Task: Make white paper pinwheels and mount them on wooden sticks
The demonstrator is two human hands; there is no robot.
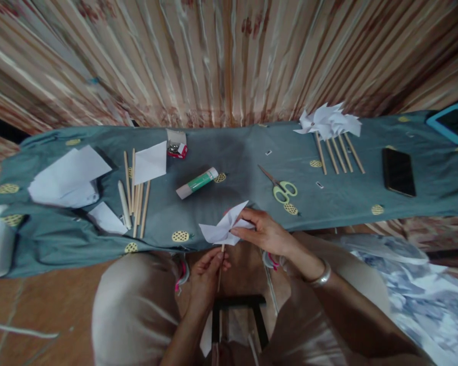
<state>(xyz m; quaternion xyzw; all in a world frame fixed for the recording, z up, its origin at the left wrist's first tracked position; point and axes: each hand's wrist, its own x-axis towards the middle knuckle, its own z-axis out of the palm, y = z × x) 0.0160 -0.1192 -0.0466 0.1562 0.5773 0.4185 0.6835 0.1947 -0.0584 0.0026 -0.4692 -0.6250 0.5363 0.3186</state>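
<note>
Desk [240,150] stood cloth-covered | pinwheel [217,234] was at its near edge, looked light, crushable | left hand [208,269] held stick [223,248], likely the safest hold | right hand [266,231] pinched a blade [245,223]

No legible text. Green-and-white cylindrical tube [197,183]: green label band, any lettering too blurred to read. Small open red-and-white cardboard box [177,149]: print on it unreadable. Small white rectangles with dark marks [319,185] on the grey-green pineapple-patterned tablecloth [236,147]: too tiny to decipher.
</note>
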